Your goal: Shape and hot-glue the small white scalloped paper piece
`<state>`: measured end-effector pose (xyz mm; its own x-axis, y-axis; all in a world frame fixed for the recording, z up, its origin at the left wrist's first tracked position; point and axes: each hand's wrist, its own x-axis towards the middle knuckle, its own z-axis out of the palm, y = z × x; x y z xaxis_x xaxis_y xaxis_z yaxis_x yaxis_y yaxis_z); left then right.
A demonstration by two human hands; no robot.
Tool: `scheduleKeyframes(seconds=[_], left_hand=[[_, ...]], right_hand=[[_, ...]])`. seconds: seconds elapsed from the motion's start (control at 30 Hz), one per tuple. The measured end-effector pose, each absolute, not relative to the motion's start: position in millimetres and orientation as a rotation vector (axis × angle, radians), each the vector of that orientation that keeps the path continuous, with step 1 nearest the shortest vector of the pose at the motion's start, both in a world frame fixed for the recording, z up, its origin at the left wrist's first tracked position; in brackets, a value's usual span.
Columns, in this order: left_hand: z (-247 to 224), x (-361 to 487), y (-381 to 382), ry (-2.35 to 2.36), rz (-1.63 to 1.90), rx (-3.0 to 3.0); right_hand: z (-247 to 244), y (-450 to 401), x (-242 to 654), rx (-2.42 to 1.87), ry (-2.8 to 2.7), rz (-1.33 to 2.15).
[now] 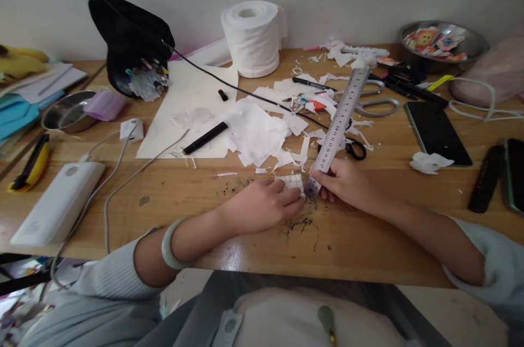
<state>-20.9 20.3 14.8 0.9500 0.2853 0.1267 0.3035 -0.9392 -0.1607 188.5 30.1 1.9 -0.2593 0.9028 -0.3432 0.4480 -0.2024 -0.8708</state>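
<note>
My right hand (pixel 339 183) is closed on the near end of a metal ruler (pixel 336 131), thumb on top. The ruler slants up and away over the paper scraps. My left hand (pixel 272 202) presses its fingers on a small white piece with round outlines (pixel 292 180), flat on the wooden table (pixel 262 249). This piece lies beside the ruler's near end, and part of it is hidden under my fingers. Dark crumbs (pixel 301 224) are scattered on the wood just below my left fingers.
White paper scraps (pixel 257 131), scissors (pixel 379 107) and a black marker (pixel 204 138) lie beyond my hands. A toilet roll (pixel 251 39) stands by the wall. Phones, including one (pixel 438 133), lie right; a white power bank (pixel 59 202) with cables lies left. A metal bowl (pixel 478 44) stands back right.
</note>
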Motion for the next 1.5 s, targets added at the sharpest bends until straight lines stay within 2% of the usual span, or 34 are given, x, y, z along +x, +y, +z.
scheduleKeyframes(seconds=[1.5], left_hand=[[13, -22, 21, -0.463, -0.177, -2.950]], right_hand=[[-2, 31, 189, -1.559, -1.585, 1.438]])
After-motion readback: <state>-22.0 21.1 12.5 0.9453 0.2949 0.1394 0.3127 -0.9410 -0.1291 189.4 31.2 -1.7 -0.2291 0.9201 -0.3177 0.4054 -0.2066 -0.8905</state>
